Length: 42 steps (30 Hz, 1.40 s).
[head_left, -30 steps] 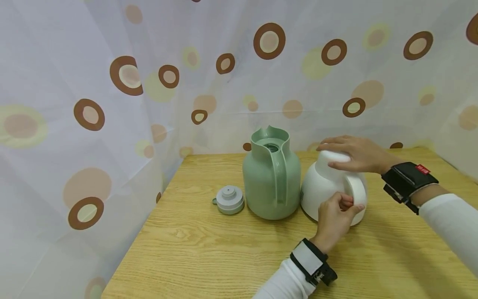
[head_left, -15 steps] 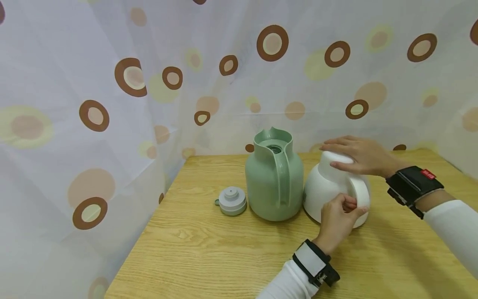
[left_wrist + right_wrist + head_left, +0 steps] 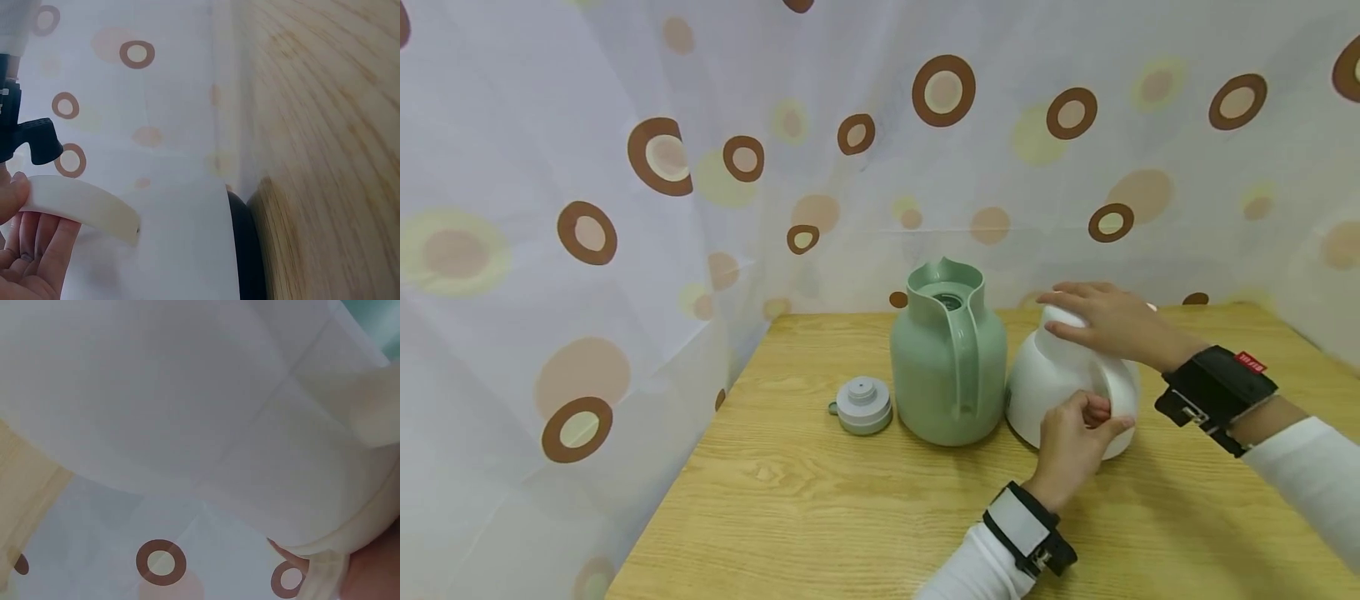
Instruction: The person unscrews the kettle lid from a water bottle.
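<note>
A white vacuum jug [image 3: 1037, 387] stands upright on the wooden table. My left hand [image 3: 1067, 442] pinches its white handle [image 3: 1122, 392] low down, thumb on the outside and fingers through the loop. The left wrist view shows that handle [image 3: 81, 203] between thumb and fingers. On the jug's top, my right hand [image 3: 1116, 321] grips the white lid [image 3: 1060, 317], with fingers across the far side and thumb on the near side. A small white tip [image 3: 1152, 307] shows past the back of the right hand. The jug's body [image 3: 156, 394] fills most of the right wrist view.
Close to the left of the white jug stands a green jug [image 3: 940, 375] with its top uncovered. A grey stopper-like lid [image 3: 863, 408] with a green tab lies farther left on the table [image 3: 775, 500]. A patterned sheet [image 3: 850, 183] hangs behind and at the left.
My right hand has turned on the lid, its wrist shifting slightly down and left, and the white tip has come into sight behind it. The left hand keeps its hold on the handle.
</note>
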Each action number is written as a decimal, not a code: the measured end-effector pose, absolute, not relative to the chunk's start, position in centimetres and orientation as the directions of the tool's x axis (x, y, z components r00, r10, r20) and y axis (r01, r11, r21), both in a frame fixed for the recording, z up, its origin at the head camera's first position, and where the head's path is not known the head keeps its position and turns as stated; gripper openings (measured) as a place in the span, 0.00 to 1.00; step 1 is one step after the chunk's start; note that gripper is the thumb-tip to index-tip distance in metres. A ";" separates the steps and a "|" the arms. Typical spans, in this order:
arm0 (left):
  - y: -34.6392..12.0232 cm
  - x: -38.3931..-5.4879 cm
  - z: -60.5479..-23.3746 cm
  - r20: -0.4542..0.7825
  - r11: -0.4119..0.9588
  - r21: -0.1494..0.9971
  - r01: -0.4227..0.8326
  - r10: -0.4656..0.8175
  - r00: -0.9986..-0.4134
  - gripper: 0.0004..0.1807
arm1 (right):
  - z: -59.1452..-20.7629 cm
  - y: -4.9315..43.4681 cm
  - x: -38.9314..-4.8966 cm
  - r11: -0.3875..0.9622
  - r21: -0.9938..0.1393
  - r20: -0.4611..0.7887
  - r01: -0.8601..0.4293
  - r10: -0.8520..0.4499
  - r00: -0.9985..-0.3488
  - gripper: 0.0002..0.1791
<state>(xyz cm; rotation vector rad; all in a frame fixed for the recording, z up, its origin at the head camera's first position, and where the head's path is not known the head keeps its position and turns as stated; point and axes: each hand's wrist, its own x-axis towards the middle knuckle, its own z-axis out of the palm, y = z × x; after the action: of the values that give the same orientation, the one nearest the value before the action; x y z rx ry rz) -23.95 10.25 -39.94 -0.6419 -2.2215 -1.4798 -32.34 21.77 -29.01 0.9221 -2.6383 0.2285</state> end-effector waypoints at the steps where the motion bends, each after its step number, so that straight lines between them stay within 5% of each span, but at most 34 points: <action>1: 10.2 -24.0 -39.9 0.552 0.333 0.752 0.569 0.154 -0.819 0.11 | -29.1 21.8 -32.4 0.771 -0.039 0.378 -0.636 -0.578 -0.723 0.26; 15: 10.2 -24.0 -40.0 0.522 0.307 0.779 0.547 0.167 -0.837 0.10 | -30.0 23.0 -33.8 0.669 -0.046 0.482 -0.742 -0.636 -0.603 0.23; 29: 10.5 -24.1 -39.9 0.525 0.316 0.775 0.547 0.161 -0.836 0.11 | -29.6 24.1 -34.7 0.581 -0.216 0.444 -0.785 -0.658 -0.609 0.22; 35: 10.4 -23.9 -40.1 0.522 0.328 0.775 0.540 0.150 -0.840 0.11 | -29.0 22.2 -32.2 0.796 -0.032 0.492 -0.604 -0.513 -0.703 0.28; 42: 10.3 -23.9 -40.1 0.529 0.325 0.771 0.547 0.150 -0.835 0.10 | -29.2 21.0 -29.8 0.874 0.101 0.598 -0.475 -0.435 -0.673 0.26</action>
<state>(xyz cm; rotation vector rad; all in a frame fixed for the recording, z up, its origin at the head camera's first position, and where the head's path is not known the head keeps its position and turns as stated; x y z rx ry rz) -23.95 10.28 -40.08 -0.6200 -2.2347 -1.5158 -29.78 21.05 -29.18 0.6545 -2.4042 0.0831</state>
